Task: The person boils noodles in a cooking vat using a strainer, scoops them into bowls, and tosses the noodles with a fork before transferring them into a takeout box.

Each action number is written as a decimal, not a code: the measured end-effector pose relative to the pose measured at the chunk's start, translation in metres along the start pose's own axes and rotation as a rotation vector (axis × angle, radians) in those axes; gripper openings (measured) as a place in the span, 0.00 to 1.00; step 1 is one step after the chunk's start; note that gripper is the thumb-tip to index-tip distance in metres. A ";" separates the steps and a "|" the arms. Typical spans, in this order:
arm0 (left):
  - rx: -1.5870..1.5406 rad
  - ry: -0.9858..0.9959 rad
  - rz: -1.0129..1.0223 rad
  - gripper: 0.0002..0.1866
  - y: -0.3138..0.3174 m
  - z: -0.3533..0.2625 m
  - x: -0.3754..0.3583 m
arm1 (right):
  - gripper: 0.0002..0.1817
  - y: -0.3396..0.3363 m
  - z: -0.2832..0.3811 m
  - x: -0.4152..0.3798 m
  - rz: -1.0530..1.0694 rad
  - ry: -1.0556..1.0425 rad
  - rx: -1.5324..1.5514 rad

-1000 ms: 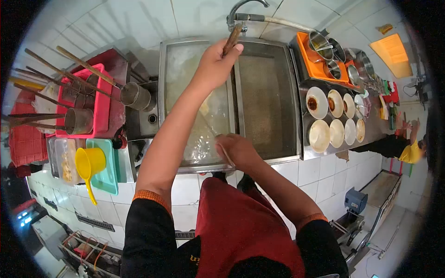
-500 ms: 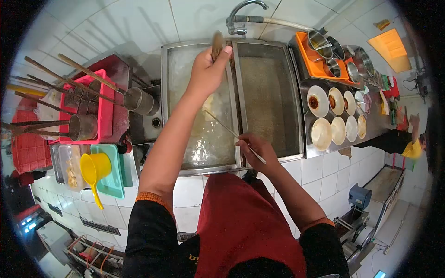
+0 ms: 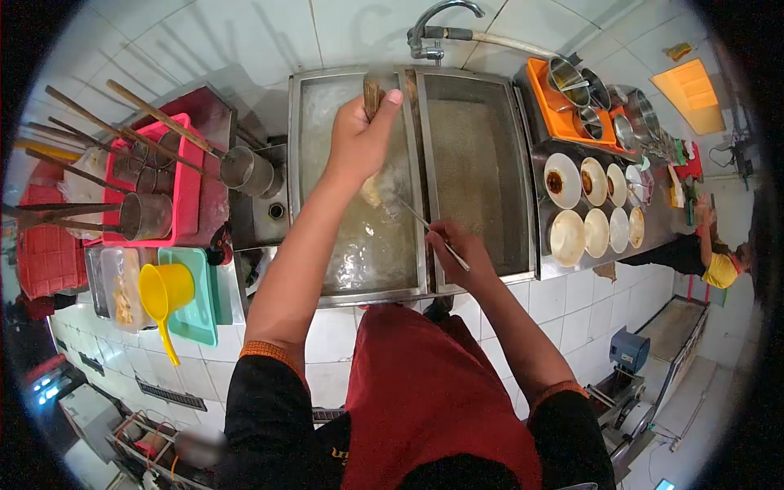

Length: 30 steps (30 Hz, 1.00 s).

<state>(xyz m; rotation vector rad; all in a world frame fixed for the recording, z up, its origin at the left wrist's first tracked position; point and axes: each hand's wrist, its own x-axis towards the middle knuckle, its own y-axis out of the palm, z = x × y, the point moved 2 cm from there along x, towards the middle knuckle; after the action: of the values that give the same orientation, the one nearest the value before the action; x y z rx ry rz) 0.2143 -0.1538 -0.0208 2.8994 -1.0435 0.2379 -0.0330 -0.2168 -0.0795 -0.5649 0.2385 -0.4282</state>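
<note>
Left hand (image 3: 357, 139) is fisted around a wooden handle (image 3: 372, 94), thumb pressed along it; the handle's long axis runs from the far rim of the left vat (image 3: 305, 163) down toward the person, and whatever hangs on its lower end sits under the hand in the cloudy water, where a pale lump (image 3: 371, 192) shows just below the wrist. Right hand (image 3: 460, 249) pinches a pair of chopsticks (image 3: 425, 224) near their upper end, fingers closed on them; the sticks angle up-left over the divider between the two vats, tips pointing at that pale lump, just short of it. So the right hand's tool is nearer the lump; the left holds from above. Right vat (image 3: 474, 163) lies beside it, untouched.
</note>
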 end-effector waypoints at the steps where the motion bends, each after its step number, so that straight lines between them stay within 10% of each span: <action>1: 0.010 0.000 -0.005 0.20 -0.001 -0.002 -0.004 | 0.12 0.000 0.001 0.002 0.003 0.001 0.001; 30: -0.040 0.084 -0.100 0.19 -0.024 -0.011 -0.061 | 0.07 0.021 0.020 0.027 0.090 -0.183 -0.248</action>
<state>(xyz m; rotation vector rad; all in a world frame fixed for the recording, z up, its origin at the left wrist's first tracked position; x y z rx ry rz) 0.1819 -0.0955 -0.0198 2.8679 -0.8784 0.3271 0.0042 -0.2036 -0.0779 -0.8285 0.1411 -0.2585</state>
